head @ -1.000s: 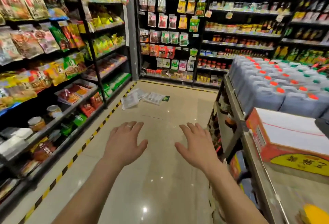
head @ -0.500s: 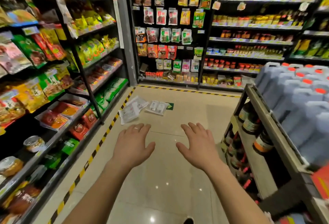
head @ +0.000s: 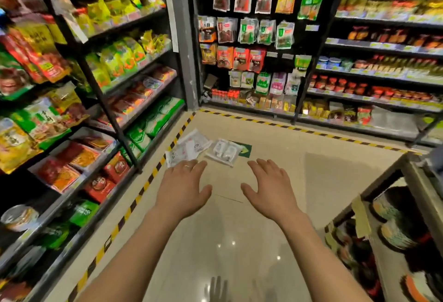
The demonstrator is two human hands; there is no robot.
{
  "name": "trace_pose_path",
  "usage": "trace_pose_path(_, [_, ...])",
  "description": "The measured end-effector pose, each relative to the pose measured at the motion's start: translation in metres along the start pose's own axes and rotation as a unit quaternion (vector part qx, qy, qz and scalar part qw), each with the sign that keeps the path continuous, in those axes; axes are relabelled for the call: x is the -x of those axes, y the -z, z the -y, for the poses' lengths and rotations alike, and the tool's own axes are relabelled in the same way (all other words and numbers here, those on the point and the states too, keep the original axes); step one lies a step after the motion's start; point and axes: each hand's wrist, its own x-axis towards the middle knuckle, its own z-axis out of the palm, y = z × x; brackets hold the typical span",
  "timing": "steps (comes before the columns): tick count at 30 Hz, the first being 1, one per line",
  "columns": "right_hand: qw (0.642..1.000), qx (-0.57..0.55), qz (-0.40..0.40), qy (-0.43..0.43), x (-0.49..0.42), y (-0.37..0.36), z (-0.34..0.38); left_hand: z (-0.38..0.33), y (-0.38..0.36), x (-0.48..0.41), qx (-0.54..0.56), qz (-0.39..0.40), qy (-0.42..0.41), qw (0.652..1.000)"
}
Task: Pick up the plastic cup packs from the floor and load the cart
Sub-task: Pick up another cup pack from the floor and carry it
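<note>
Two palms face down ahead of me, left hand (head: pixel 182 189) and right hand (head: pixel 271 189) with fingers spread, holding nothing, the clear plastic cup packs (head: pixel 189 149) lying just beyond on the glossy beige floor (head: pixel 299 181).

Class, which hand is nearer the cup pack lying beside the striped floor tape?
Left. The left hand is held just short of that cup pack, overlapping its near edge in view; the right hand is farther right, apart from it.

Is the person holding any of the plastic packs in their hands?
No, the left hand and right hand are both spread open and empty, and the cup packs lie on the floor ahead of them.
</note>
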Motion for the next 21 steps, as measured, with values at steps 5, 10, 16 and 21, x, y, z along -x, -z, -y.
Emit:
trace_pose_path(5, [1.0, -0.006, 0.01, 0.001, -0.109, -0.018, -0.021, 0.032, -0.022, -0.105, 0.026, 0.012, 0.006, 1.0])
trace_pose_path(10, [0.999, -0.007, 0.019, -0.027, -0.23, -0.053, -0.028, 0.082, -0.061, -0.234, 0.059, 0.034, -0.009, 0.998])
trace_pose_path(16, [0.996, -0.01, 0.043, -0.074, -0.382, -0.092, -0.022, 0.147, -0.094, -0.396, 0.081, 0.071, -0.046, 0.993])
trace_pose_path(21, [0.991, -0.035, 0.052, -0.116, -0.486, -0.108, -0.031, 0.179, -0.105, -0.508, 0.066, 0.097, -0.075, 0.99])
